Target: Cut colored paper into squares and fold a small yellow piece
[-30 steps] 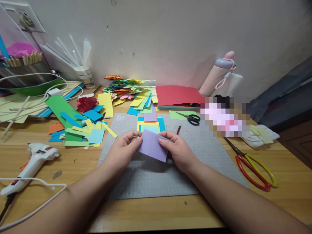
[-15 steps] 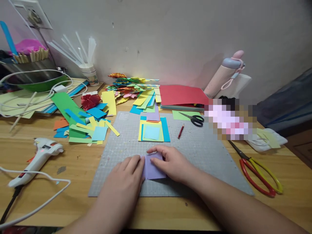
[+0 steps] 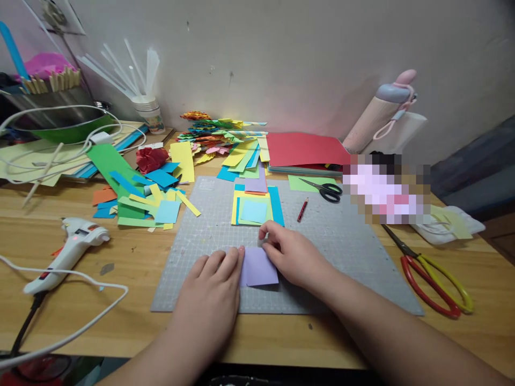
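Observation:
A folded lilac paper lies flat on the grey cutting mat. My left hand rests palm down on the mat, fingers stretched out and pressing the paper's left edge. My right hand lies over the paper's upper right corner, its fingers curled and pressed onto the top edge. Just beyond the hands sits a stack of yellow, blue and green paper squares.
A white glue gun with its cord lies at the left. Coloured paper scraps cover the back left. Black scissors, a red pencil, red-and-yellow scissors, red sheets and a pink bottle stand around.
The lilac paper was held up in both hands; it has come down onto the mat, folded smaller, and both hands now press it flat.

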### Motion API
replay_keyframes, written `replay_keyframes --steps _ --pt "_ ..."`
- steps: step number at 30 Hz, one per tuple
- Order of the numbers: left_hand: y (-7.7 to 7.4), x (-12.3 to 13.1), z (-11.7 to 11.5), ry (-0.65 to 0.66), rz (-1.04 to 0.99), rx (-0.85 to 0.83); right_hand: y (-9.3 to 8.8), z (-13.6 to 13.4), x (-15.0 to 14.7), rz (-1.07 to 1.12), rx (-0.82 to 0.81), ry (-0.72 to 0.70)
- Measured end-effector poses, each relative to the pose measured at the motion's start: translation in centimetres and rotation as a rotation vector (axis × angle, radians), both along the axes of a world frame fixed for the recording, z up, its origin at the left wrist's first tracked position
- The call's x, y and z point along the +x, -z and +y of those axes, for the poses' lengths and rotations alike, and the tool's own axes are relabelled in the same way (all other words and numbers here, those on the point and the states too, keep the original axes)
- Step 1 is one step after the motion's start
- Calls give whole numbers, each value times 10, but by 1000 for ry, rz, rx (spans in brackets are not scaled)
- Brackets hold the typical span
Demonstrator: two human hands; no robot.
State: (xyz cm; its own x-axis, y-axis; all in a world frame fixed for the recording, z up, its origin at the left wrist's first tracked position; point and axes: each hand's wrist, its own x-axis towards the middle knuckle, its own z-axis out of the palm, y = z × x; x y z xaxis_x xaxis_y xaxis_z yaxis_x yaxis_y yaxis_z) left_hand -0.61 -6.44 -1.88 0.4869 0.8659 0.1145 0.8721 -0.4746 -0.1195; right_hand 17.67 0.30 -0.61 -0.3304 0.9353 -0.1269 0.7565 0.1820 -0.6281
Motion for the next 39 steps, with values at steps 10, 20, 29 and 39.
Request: replay_keyframes --steps 10,20,29,39 --pt "4 1 -3 -8 -88 -2 0 1 8 145 -90 16" --pt "-1 -16 10 -382 -878 -232 -2 0 10 713 -328 -127" --pt "-21 -13 17 -470 -1243 -461 1 -12 -6 739 -399 111" --pt "-27 -3 12 -530 -1058 -342 8 -23 -8 779 -147 173"
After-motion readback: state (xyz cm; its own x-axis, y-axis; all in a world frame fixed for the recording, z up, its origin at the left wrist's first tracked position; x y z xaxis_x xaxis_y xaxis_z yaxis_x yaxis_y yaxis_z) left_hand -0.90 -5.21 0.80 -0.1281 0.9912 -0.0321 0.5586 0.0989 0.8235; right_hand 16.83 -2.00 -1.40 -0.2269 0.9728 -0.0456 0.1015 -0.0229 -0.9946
